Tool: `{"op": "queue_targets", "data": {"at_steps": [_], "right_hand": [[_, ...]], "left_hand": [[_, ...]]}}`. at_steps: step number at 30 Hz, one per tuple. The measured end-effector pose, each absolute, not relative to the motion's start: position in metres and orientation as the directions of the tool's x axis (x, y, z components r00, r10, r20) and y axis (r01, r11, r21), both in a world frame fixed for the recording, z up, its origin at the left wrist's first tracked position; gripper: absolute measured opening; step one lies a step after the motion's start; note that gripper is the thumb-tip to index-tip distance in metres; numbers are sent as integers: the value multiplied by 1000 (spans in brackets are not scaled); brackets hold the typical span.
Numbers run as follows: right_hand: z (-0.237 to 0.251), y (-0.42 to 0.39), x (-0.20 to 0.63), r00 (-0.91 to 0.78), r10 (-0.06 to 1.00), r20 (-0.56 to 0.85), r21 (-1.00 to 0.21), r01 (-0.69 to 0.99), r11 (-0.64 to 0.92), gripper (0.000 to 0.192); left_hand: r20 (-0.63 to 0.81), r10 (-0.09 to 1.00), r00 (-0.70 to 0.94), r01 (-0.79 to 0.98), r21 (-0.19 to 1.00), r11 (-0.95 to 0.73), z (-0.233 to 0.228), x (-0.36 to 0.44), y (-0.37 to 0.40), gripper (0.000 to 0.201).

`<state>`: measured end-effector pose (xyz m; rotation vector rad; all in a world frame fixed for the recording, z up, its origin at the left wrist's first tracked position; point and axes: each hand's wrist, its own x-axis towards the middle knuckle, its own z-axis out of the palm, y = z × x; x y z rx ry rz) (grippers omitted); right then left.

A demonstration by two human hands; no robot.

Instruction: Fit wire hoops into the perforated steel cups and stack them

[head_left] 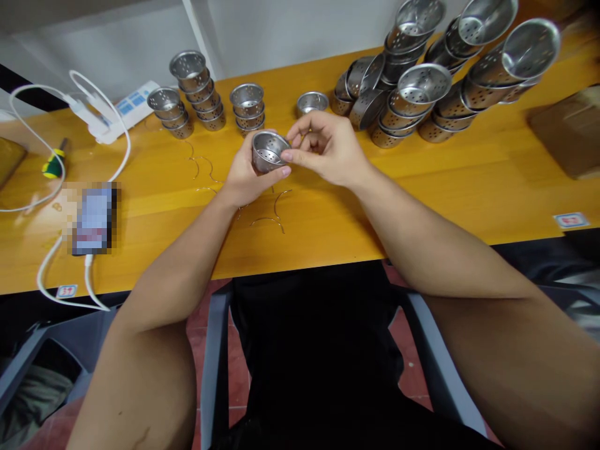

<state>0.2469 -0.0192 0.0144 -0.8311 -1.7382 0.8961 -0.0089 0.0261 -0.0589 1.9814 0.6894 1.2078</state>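
My left hand point(246, 178) cups a small perforated steel cup point(268, 150) from below, its open mouth tilted up. My right hand point(325, 147) pinches the cup's rim with thumb and fingers from the right. Both hands hover over the yellow wooden table point(422, 187). Thin curved wire pieces point(272, 212) lie on the table just under the hands.
Short stacks of the same cups point(197, 90) stand at the back left, and a single cup point(312, 102) stands behind my hands. A big heap of stacked cups point(435, 81) lies at the back right. A phone point(94, 217), white cables, a power strip point(122, 109) and a screwdriver point(55, 161) lie left; a cardboard box point(569, 128) stands right.
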Motion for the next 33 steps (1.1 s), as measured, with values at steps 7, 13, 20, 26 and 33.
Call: {"op": "queue_targets", "data": {"at_steps": [7,13,20,26,33], "right_hand": [[23,-30,246,-286,815,504,-767,286,575,55],[22,-32,247,-371,787,493,-739,299,604,32],[1,-25,245,-460,686,564,-670,230,705,52],[-7,-23,242,-383,716,583,-672,268,690,63],[-20,44,288,-183,791,584,-677,426,599,65]], "left_hand": [[574,733,365,73,768,-637,-62,-7,31,115],[563,737,374,103,765,-636,-58,-6,27,118],[591,721,362,104,743,-661,-63,-9,32,117],[571,691,444,49,754,-655,-76,-8,37,115],[470,795,384,204,797,-569,-87,-19,43,99]]}}
